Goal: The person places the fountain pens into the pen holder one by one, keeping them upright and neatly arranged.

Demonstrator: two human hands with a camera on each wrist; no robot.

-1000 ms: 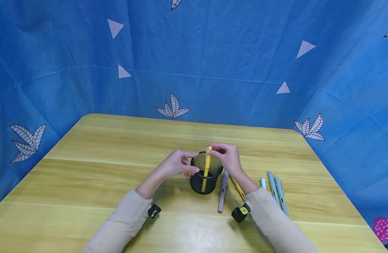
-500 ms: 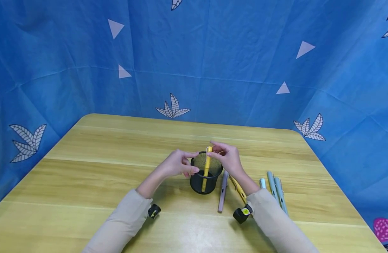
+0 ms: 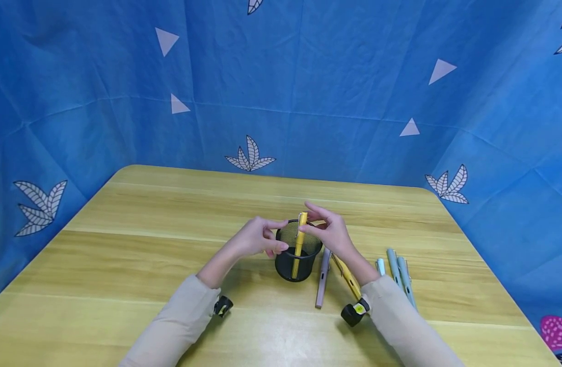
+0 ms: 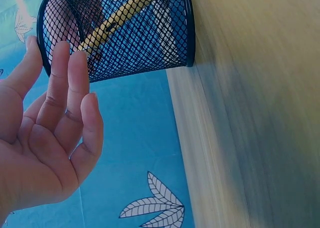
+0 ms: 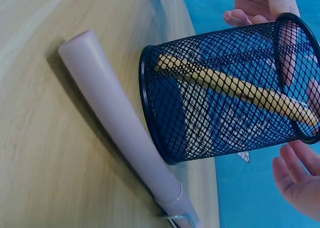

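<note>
A black mesh pen holder (image 3: 284,266) stands upright on the table. Inside it a yellow pen (image 3: 300,243) leans, cap and clip up, its top rising past the rim. My left hand (image 3: 257,237) holds the holder's left side near the rim between thumb and index finger; its other fingers lie loosely by the mesh in the left wrist view. At the right of the rim, my right hand (image 3: 330,233) has its index finger and thumb spread apart. Its thumb is close beside the yellow pen; whether they touch is unclear.
A mauve pen (image 3: 323,280) lies just right of the holder. Beside it, a second yellow pen (image 3: 347,278) is partly under the right wrist. Further right lie a pale blue pen (image 3: 380,266) and two grey-green pens (image 3: 394,267), partly behind the sleeve. A blue curtain (image 3: 281,92) hangs behind the table.
My right index finger has lifted up and away from the yellow pen, ending the pinch. The pen stays leaning in the holder, and my left hand keeps its place.
</note>
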